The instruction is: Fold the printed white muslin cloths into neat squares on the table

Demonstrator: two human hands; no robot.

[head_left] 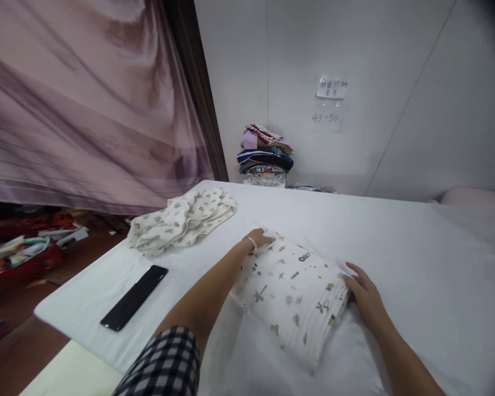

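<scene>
A folded white cloth with small printed figures (292,297) lies on the white table (396,247) in front of me. My left hand (259,240), a bracelet on its wrist, rests on the cloth's far left corner with fingers curled onto the fabric. My right hand (365,294) presses against the cloth's right edge, fingers tucked at the fold. A second, crumpled cloth with a similar print (181,220) lies to the far left on the table.
A black phone (134,297) lies near the table's left front edge. A stack of folded clothes (266,157) stands against the white wall behind the table. A mauve curtain (86,104) hangs at left, with colourful items (20,247) on the floor below.
</scene>
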